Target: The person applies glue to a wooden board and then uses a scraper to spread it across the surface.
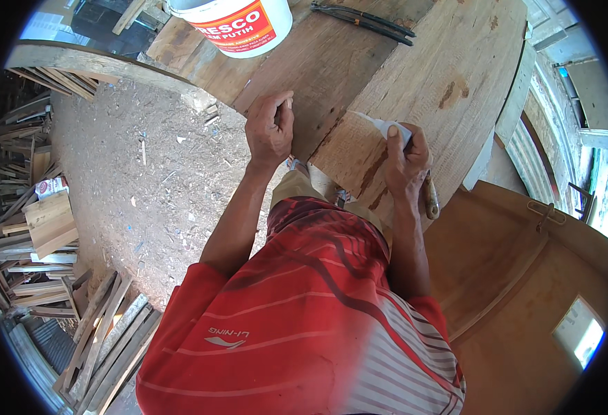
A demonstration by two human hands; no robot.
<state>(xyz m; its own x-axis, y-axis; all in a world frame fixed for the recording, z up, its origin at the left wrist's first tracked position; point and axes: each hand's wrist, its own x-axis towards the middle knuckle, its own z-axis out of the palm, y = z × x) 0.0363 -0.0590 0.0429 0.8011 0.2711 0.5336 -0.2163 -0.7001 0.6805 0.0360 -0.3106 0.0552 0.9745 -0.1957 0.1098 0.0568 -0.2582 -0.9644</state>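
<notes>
The right hand (pixel 409 160) gripped a flat white piece (pixel 404 133) near the wooden table's (pixel 449 48) front edge, while the left hand (pixel 269 129) curled by the left edge, maybe holding something, I couldn't tell.

The worktop (pixel 442 76) is matt, grainy wood, the bucket (pixel 238 29) smooth plastic, the shirt (pixel 283 304) cloth.
</notes>
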